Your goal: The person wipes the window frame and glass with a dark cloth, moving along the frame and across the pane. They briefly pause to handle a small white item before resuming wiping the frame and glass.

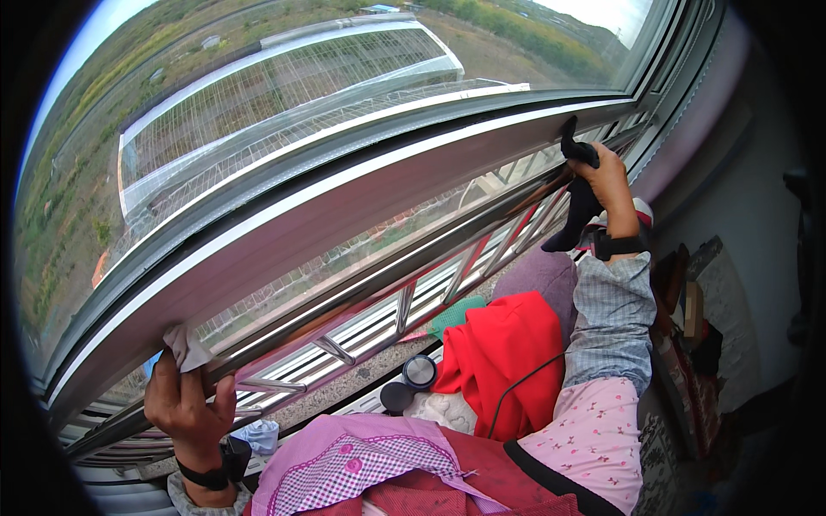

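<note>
My left hand (185,408) is raised at the window's lower left, fingers pointing up. A pale grey cloth (186,347) is bunched at its fingertips, against the wide lower bar of the window frame (344,206). At the far right end of that bar, my right hand (609,185) grips a black cloth (582,206). One end of this cloth sticks up against the frame, and the rest hangs below the hand. A metal railing (404,305) with slanted bars runs along the window between my two hands.
Red fabric (508,353) lies bunched on the sill side, with a round-lidded container (419,371) and crumpled whitish cloth (443,410) beside it. Pale blue cloth (258,436) lies near my left wrist. Boxes and loose items (693,310) stand at right. Outside, far below, is a long framed structure (292,112).
</note>
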`<state>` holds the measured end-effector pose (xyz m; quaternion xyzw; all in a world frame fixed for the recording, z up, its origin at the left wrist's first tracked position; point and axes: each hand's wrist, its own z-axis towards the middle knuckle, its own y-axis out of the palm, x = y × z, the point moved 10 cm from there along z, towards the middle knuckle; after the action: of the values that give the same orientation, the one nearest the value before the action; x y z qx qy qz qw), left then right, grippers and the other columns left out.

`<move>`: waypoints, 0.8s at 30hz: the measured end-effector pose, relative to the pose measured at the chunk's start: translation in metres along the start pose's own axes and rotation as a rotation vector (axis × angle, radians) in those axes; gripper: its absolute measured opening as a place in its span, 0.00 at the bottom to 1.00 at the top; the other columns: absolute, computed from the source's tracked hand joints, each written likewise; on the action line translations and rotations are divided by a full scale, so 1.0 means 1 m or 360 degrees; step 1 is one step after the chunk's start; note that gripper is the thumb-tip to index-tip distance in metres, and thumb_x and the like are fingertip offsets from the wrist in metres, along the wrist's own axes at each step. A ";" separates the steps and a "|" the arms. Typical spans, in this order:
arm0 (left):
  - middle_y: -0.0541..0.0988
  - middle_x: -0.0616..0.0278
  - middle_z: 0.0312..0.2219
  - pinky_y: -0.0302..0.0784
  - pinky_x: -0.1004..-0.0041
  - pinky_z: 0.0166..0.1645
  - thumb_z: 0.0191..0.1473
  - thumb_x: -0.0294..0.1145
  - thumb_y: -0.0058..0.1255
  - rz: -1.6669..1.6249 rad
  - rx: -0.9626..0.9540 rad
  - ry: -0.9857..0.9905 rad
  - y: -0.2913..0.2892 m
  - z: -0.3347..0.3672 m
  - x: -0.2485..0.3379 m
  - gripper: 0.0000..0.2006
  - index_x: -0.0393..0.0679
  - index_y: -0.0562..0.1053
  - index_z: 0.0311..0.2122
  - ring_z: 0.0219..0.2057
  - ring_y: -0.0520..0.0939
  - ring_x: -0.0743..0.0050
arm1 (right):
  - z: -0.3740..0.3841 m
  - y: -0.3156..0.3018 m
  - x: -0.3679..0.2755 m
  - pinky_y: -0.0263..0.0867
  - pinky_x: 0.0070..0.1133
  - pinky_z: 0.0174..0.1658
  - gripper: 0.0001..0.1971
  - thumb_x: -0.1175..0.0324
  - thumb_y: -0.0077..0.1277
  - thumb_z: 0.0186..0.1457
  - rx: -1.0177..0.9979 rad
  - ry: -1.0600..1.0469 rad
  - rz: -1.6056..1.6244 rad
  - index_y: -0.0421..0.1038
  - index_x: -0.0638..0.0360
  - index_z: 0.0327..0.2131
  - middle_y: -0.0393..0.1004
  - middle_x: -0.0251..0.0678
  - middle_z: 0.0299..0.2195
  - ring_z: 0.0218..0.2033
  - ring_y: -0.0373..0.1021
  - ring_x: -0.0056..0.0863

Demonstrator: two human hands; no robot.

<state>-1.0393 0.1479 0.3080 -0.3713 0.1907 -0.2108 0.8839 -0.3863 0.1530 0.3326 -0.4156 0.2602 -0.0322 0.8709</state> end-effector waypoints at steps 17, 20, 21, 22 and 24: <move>0.77 0.32 0.44 0.79 0.53 0.40 0.61 0.57 0.46 0.0023 -0.0028 -0.0006 0.003 -0.002 -0.002 0.30 0.33 0.78 0.45 0.39 0.81 0.30 | 0.000 0.002 0.004 0.69 0.30 0.42 0.17 0.61 0.64 0.47 -0.0061 0.0043 0.0038 0.78 0.56 0.41 0.80 0.43 0.31 0.34 0.77 0.40; 0.77 0.33 0.44 0.79 0.53 0.41 0.61 0.57 0.46 0.0033 -0.0019 0.0004 0.002 -0.002 -0.002 0.30 0.33 0.78 0.45 0.39 0.81 0.30 | 0.002 0.006 0.004 0.70 0.30 0.42 0.18 0.61 0.64 0.47 -0.0144 0.0050 0.0083 0.78 0.56 0.41 0.80 0.44 0.32 0.35 0.77 0.41; 0.77 0.33 0.44 0.79 0.53 0.41 0.61 0.57 0.46 0.0033 -0.0021 0.0003 0.002 -0.002 -0.002 0.30 0.33 0.78 0.45 0.39 0.81 0.30 | 0.002 0.009 0.006 0.70 0.30 0.42 0.18 0.61 0.64 0.47 -0.0191 0.0074 0.0112 0.78 0.56 0.41 0.80 0.44 0.32 0.35 0.78 0.41; 0.77 0.33 0.44 0.79 0.53 0.41 0.62 0.57 0.46 0.0032 -0.0024 0.0004 0.002 -0.002 -0.002 0.30 0.33 0.78 0.45 0.39 0.81 0.30 | 0.002 0.006 0.005 0.70 0.30 0.42 0.18 0.61 0.64 0.47 -0.0156 0.0042 0.0077 0.78 0.56 0.42 0.81 0.44 0.32 0.35 0.78 0.41; 0.77 0.33 0.44 0.79 0.52 0.41 0.62 0.56 0.46 0.0024 -0.0014 0.0011 0.002 -0.002 -0.001 0.30 0.33 0.78 0.45 0.39 0.81 0.30 | 0.003 0.000 0.007 0.70 0.30 0.42 0.18 0.61 0.64 0.47 -0.0060 0.0044 0.0011 0.78 0.56 0.42 0.81 0.44 0.32 0.35 0.78 0.41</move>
<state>-1.0410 0.1488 0.3057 -0.3729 0.1974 -0.2046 0.8832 -0.3795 0.1534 0.3308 -0.4307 0.2741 -0.0300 0.8593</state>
